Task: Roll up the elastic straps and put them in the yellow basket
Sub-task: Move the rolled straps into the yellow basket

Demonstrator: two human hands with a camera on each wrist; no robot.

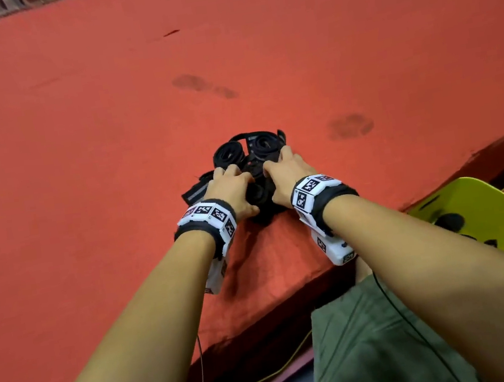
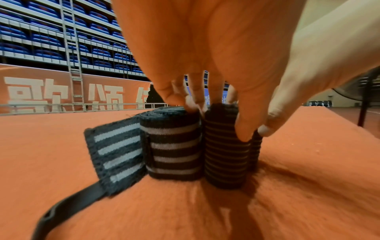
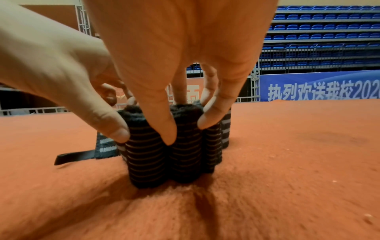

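Rolled elastic straps [image 1: 252,171], black with thin stripes, standing on end in a tight cluster on the red carpet [image 1: 106,130], near its near edge. In the left-wrist view, a grey-striped roll [image 2: 172,146] on the left, touching a thin-striped roll [image 2: 225,155] on the right; loose striped flap [image 2: 117,155] and black end tab [image 2: 68,206] trailing to the near left.

Left hand [image 1: 230,187] curled over the left side of the cluster, fingertips [image 2: 191,104] on the roll tops, thumb against the near side: grasping the rolls. Right hand [image 1: 287,173] curled over the right side likewise, thumb [image 3: 164,126] pressed between two rolls, fingers [image 3: 213,112] hooked over the tops: grasping too. Both hands close together, nearly touching.

Yellow basket [image 1: 487,216] low at the right, beyond the carpet's edge, well apart from the cluster, dark items inside. Blue stadium seats [image 3: 320,32] and banners [image 2: 41,91] far behind.
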